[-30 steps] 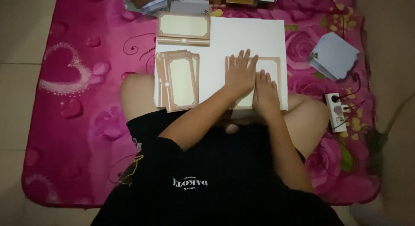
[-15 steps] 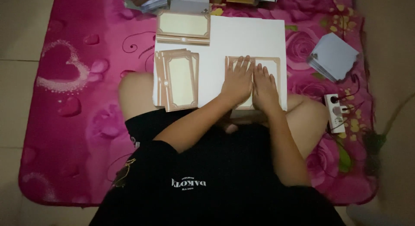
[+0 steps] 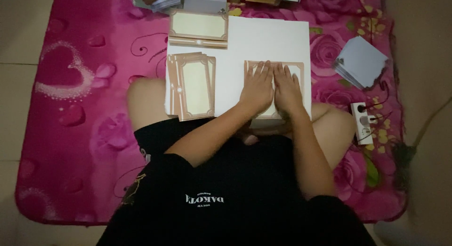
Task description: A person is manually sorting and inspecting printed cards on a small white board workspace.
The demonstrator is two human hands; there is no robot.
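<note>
Both hands lie flat, side by side, on a brown-bordered cream card (image 3: 296, 69) on the right half of a white board (image 3: 263, 41) resting on my lap. My left hand (image 3: 256, 88) presses the card's left part, my right hand (image 3: 287, 88) its right part, fingers together and pointing away from me. A fanned stack of the same bordered cards (image 3: 190, 86) sits on the board's left side. Another such stack (image 3: 198, 28) lies sideways at the board's far left corner.
A pink flowered mat (image 3: 80, 100) covers the floor under me. A pile of pale blue-grey sheets (image 3: 360, 62) lies to the right, with a white power strip (image 3: 362, 121) and its cable nearer me. More paper stacks (image 3: 157, 0) sit at the far edge.
My hands have drawn closer together on the card and slid slightly toward its middle; the left hand shifted right and down a little.
</note>
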